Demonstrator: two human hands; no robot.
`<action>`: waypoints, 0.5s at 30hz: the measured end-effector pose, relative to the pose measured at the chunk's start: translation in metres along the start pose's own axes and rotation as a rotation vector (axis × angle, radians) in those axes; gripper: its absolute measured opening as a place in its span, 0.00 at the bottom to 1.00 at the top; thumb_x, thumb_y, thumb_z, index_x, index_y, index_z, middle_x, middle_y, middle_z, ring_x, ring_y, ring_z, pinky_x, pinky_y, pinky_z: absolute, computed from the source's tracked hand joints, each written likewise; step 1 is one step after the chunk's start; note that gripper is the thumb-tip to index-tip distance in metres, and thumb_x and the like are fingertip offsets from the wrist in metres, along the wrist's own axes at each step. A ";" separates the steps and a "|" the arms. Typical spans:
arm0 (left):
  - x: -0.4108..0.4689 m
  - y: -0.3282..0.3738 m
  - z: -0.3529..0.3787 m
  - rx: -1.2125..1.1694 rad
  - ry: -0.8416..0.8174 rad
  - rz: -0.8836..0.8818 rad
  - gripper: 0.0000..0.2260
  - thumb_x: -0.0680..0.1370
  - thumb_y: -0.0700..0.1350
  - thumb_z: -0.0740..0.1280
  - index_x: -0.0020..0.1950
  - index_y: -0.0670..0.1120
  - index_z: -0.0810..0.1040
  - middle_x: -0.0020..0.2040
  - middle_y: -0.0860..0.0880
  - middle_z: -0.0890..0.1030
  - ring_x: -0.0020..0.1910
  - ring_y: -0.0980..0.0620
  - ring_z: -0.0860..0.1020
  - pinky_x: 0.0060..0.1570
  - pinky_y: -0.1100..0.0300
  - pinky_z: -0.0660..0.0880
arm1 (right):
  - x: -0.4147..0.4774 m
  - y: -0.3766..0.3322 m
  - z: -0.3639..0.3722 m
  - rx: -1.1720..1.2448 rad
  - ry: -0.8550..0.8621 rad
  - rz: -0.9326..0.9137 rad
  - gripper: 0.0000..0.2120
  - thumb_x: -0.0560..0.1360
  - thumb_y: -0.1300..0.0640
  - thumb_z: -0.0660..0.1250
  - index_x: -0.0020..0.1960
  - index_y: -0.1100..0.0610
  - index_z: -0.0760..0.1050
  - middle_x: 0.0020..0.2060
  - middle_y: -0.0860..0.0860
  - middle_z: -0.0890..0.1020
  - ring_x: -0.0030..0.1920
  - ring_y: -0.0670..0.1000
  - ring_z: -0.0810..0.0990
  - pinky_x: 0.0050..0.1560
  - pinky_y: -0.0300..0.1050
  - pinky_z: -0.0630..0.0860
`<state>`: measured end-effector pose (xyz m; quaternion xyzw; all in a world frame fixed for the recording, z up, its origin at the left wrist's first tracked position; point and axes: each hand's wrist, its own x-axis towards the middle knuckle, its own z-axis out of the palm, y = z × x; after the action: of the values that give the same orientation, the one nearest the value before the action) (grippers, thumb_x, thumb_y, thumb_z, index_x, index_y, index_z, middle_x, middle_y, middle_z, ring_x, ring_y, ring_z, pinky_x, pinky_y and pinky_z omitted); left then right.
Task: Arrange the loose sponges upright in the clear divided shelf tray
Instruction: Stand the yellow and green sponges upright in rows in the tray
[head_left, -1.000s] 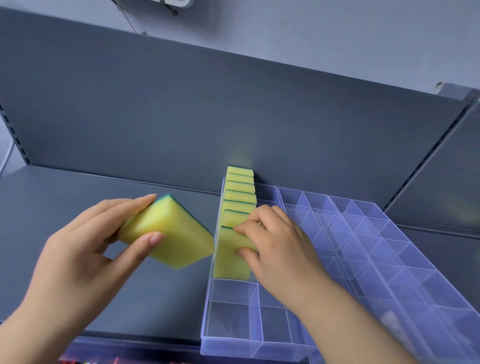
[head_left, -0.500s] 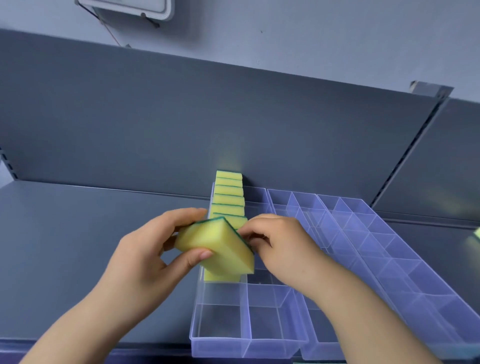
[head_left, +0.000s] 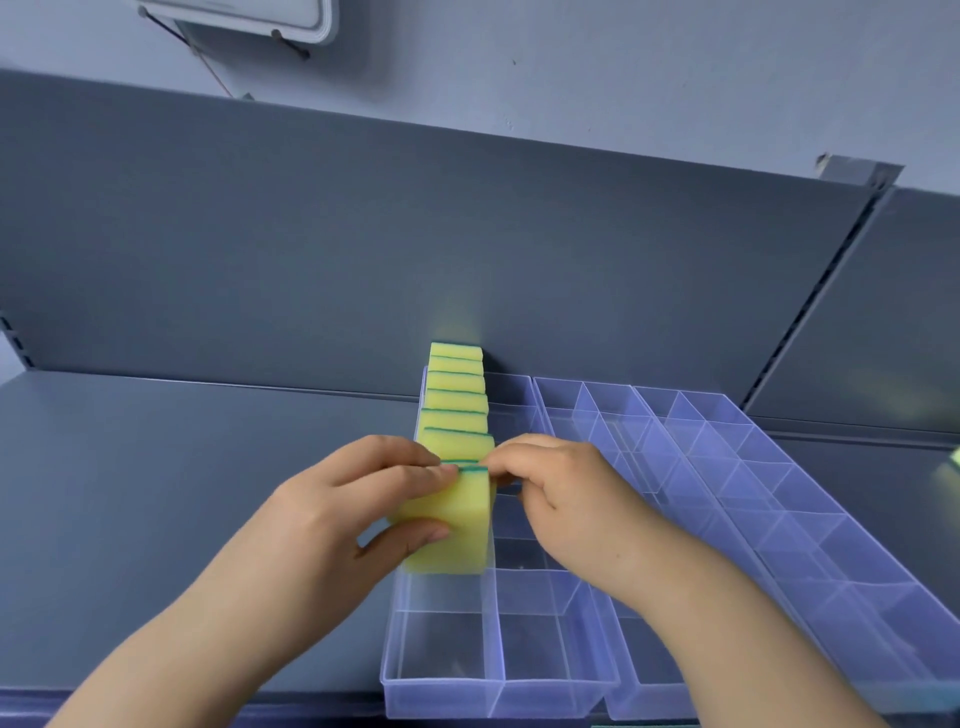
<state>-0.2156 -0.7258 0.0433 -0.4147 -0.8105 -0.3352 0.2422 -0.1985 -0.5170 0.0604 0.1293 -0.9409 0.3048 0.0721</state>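
Sponge (head_left: 451, 525), tilted before, is now stood upright, extending the tray (head_left: 441, 693) row, gripped by left hand (head_left: 358, 514), top edge pinched by right hand (head_left: 563, 499)

one head-worn wide-angle view looks forward and down, close over the tray (head_left: 441, 699).

No readable text, labels, brands, numbers or signs anywhere in view

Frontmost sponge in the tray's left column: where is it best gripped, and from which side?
The frontmost sponge: probably its upper half, pinched across the narrow ends from above. It stands upright, well above the clear tray walls, and the next sponge sits close behind.
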 end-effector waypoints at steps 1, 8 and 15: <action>-0.001 0.000 0.002 0.010 -0.021 0.007 0.13 0.75 0.53 0.64 0.55 0.50 0.80 0.54 0.59 0.76 0.48 0.65 0.75 0.47 0.79 0.66 | -0.001 -0.001 -0.001 0.022 -0.006 0.014 0.25 0.72 0.74 0.52 0.57 0.54 0.78 0.50 0.43 0.76 0.52 0.43 0.75 0.57 0.33 0.70; -0.002 0.002 0.008 0.043 -0.081 0.023 0.16 0.78 0.52 0.59 0.60 0.49 0.80 0.61 0.56 0.77 0.52 0.59 0.78 0.51 0.68 0.73 | -0.005 -0.001 -0.006 0.171 -0.027 0.081 0.26 0.73 0.74 0.50 0.59 0.52 0.76 0.52 0.45 0.80 0.52 0.36 0.76 0.53 0.24 0.68; -0.001 0.002 0.014 0.053 -0.126 -0.013 0.17 0.77 0.53 0.58 0.61 0.51 0.79 0.64 0.54 0.76 0.57 0.60 0.76 0.54 0.71 0.71 | -0.006 -0.002 -0.005 0.136 -0.016 0.092 0.26 0.73 0.73 0.51 0.61 0.51 0.75 0.54 0.45 0.79 0.53 0.38 0.75 0.55 0.24 0.67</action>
<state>-0.2153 -0.7149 0.0344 -0.4233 -0.8354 -0.2885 0.1993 -0.1918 -0.5147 0.0641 0.0929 -0.9234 0.3700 0.0415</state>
